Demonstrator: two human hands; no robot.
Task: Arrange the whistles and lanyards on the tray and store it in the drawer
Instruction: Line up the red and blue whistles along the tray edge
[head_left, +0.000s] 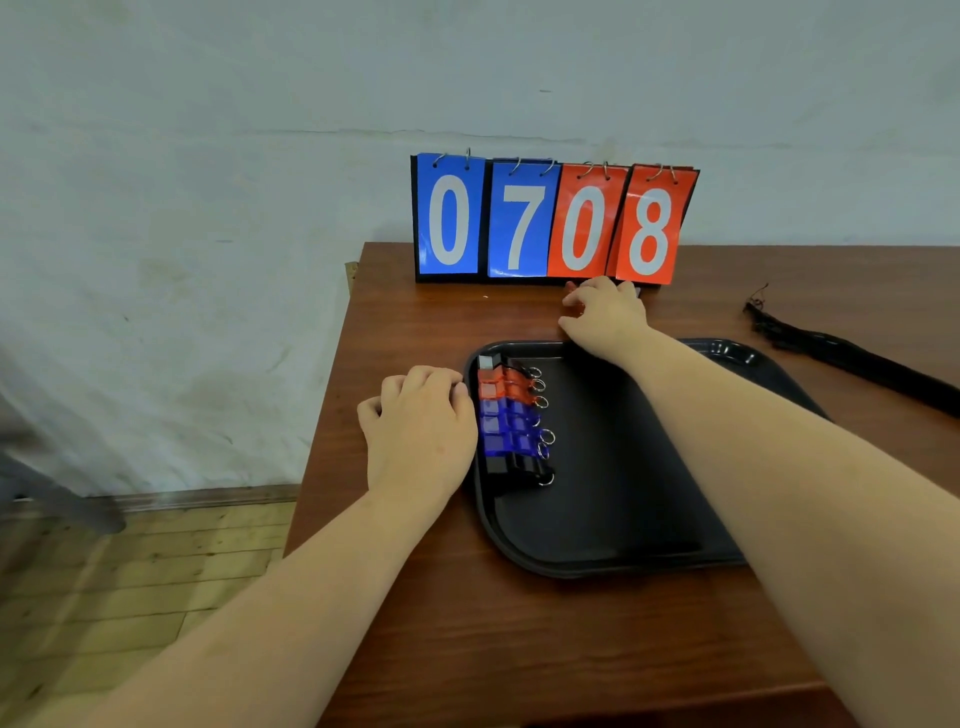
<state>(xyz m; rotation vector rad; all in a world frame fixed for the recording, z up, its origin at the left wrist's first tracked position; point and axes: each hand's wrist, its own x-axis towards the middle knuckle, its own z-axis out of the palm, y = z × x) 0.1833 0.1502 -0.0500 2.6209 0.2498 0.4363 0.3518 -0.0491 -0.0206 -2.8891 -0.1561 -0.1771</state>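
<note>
Resting beside glossy plastic whistles (511, 422), left hand (422, 423) curls loosely; right hand's (607, 316) grip unclear.

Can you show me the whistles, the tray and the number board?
row of whistles (506, 423): head view, a blue one mid-row.
black tray (597, 493): head view, its bare floor.
flip scoreboard (522, 223): head view, the blue 7 card.

Soft, even indoor light, faint glare on the tray (727, 353) rim, wide-angle bending and blur toward the edges

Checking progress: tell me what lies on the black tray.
A row of red, blue and black whistles lies along the left side of the tray. The right forearm hides part of it.
</note>
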